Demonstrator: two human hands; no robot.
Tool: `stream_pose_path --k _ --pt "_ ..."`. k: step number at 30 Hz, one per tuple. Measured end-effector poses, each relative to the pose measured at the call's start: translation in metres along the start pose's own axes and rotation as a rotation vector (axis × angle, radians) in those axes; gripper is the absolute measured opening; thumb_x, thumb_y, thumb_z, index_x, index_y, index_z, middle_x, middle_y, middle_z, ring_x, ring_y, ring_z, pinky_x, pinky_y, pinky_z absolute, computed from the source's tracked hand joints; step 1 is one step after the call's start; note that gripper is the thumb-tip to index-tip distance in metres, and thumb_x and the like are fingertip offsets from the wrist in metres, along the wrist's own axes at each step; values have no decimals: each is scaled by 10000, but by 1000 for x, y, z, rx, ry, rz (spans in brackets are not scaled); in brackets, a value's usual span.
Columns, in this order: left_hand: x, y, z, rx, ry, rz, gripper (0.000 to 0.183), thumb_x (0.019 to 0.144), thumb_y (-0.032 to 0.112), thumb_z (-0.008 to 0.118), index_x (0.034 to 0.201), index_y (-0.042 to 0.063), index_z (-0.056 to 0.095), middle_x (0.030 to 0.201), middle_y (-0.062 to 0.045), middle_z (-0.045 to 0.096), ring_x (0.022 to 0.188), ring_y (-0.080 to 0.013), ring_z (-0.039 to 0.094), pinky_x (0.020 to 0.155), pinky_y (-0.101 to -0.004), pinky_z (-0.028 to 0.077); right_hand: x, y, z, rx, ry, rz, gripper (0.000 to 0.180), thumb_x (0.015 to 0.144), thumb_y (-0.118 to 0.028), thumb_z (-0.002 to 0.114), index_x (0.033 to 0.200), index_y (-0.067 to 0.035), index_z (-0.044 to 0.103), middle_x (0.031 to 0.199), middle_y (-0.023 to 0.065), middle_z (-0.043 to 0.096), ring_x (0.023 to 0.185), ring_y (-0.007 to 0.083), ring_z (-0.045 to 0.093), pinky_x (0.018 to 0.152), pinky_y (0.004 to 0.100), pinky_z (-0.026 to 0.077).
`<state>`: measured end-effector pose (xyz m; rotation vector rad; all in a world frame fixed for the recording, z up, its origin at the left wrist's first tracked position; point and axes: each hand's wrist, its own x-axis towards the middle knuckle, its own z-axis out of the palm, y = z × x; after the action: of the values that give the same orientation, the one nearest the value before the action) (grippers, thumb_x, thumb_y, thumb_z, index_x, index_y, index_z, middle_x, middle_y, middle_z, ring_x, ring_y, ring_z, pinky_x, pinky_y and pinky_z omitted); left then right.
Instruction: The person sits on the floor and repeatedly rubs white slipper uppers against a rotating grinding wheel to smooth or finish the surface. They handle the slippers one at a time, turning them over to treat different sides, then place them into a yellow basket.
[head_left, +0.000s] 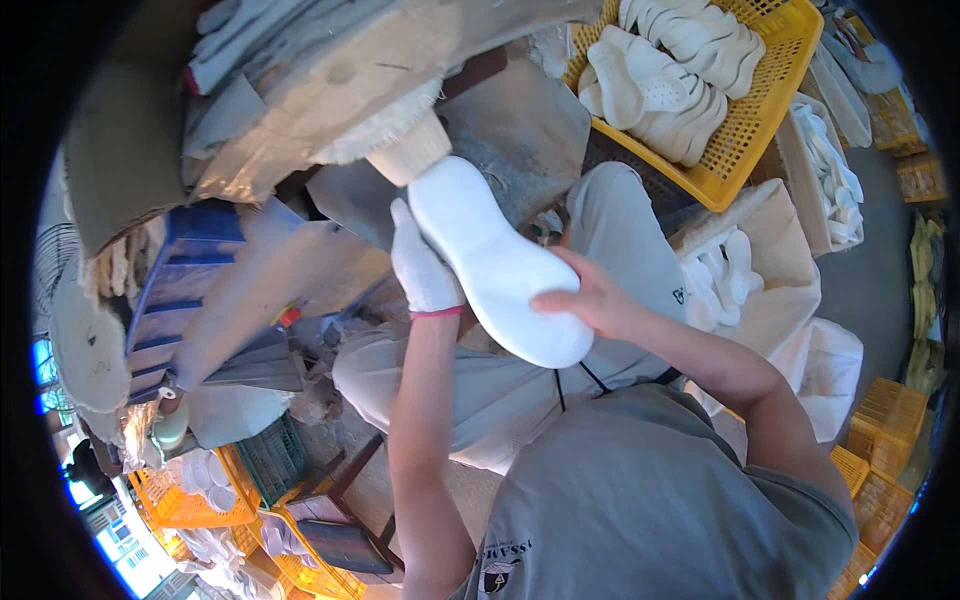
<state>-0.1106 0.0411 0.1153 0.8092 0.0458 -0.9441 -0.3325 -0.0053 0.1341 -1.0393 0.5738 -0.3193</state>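
Note:
A white foam shoe insole (499, 259) lies lengthwise before me, its narrower end at the far side. My left hand (426, 270), in a white knit glove with a red cuff, supports its left edge. My bare right hand (596, 296) grips the near wide end, the thumb flat on the upper face and the fingers hidden behind. The far end of the insole meets, or nearly meets, a pale cylindrical wheel (412, 150). Contact there is hard to make out. Above the wheel is a dusty machine cover (330, 82) with frayed white cloth.
A yellow plastic crate (731, 176) filled with off-white insoles stands at upper right. Below it, a cloth-lined box (784, 225) holds more white insoles. At left are a blue ribbed bin (176, 277) and a round fabric disc (91, 341). Orange crates (187, 510) sit at lower left.

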Motion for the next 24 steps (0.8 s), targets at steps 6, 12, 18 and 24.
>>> stream_pose_path --k 6,12,18,24 --pt "49 3 -51 216 -66 29 548 1118 467 450 1393 8 571 1299 -109 660 1166 -210 630 1004 -336 522 56 -29 29 102 7 82 583 862 -86 784 1378 56 556 1258 166 693 1083 232 708 940 396 578" --pt "17 12 -52 -95 -177 -34 570 1120 492 376 1497 81 495 1463 -111 578 1336 -319 556 1148 -425 441 42 -19 44 -89 39 46 551 811 -134 814 1286 72 626 1180 170 722 1049 222 708 941 383 550" --pt "23 18 -35 63 -129 28 619 1118 501 417 1487 10 497 1431 -113 601 1269 -278 580 1091 -403 471 50 -20 39 -56 7 -72 542 854 -186 771 1276 86 568 1038 185 732 909 248 729 801 377 571" --pt "18 -10 9 113 -17 -73 432 1100 465 439 1336 131 578 1248 -57 664 1170 -246 640 1009 -398 541 -19 -41 17 -1105 -78 -211 507 891 -175 707 1254 52 435 869 267 701 786 492 703 703 527 571"
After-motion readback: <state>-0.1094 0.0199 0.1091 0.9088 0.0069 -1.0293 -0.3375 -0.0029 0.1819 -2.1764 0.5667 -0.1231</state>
